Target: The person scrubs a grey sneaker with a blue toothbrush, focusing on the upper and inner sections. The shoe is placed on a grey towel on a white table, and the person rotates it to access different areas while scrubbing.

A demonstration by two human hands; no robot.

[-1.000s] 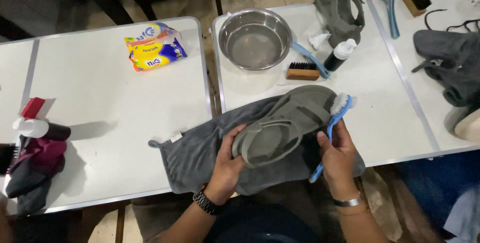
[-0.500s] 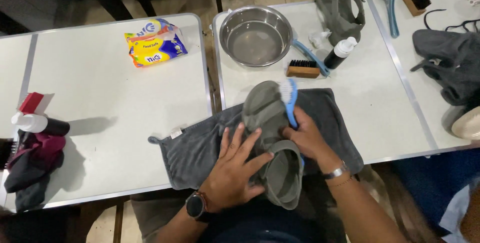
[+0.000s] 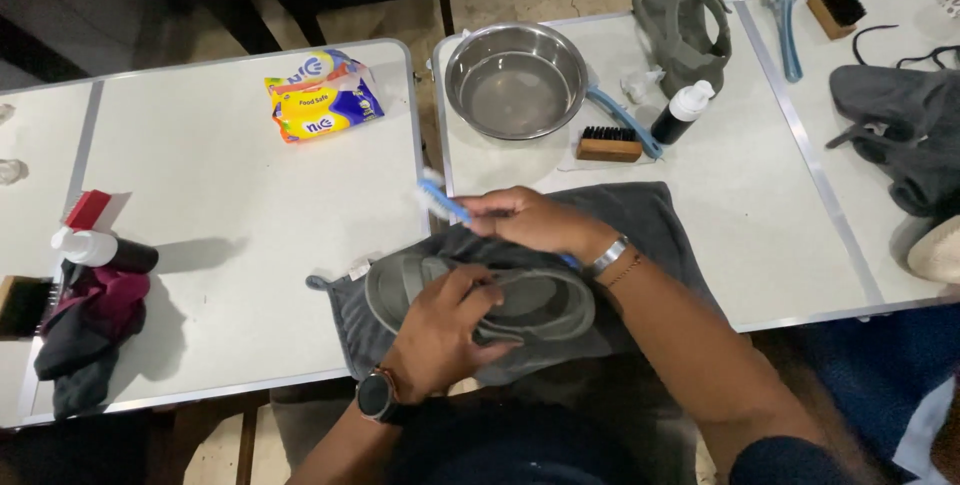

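I look down from my head camera at two white worktops (image 3: 250, 245) pushed side by side. My left hand (image 3: 445, 330) presses on a grey shoe (image 3: 500, 303), fingers curled over its upper, holding it on its side. The shoe lies on a grey towel (image 3: 660, 220) at the near edge, across the seam between the worktops. My right hand (image 3: 525, 220) is closed around a blue brush (image 3: 440, 197), its head poking out to the left, just above the shoe's toe end.

What could go wrong, as I judge it: the shoe and towel sit close to the near edge, so a hard stroke could drag both towards my lap. The brush head hangs over the gap between the worktops, so a loose grip could drop it there.

Beyond the towel stands a steel bowl (image 3: 515, 80) holding what looks like water. Just right of it lie a wooden brush (image 3: 610, 143), a dark bottle with a white cap (image 3: 682, 112), and a second grey shoe (image 3: 680, 20). A long reach forward could knock the bottle or bowl. A yellow and blue packet (image 3: 322, 95) lies on the left worktop, well apart. At far left are another bottle (image 3: 100, 250) and dark cloths (image 3: 85, 335). Dark clothing (image 3: 900, 135) sits at far right. Nothing lies between my hands and the shoe.
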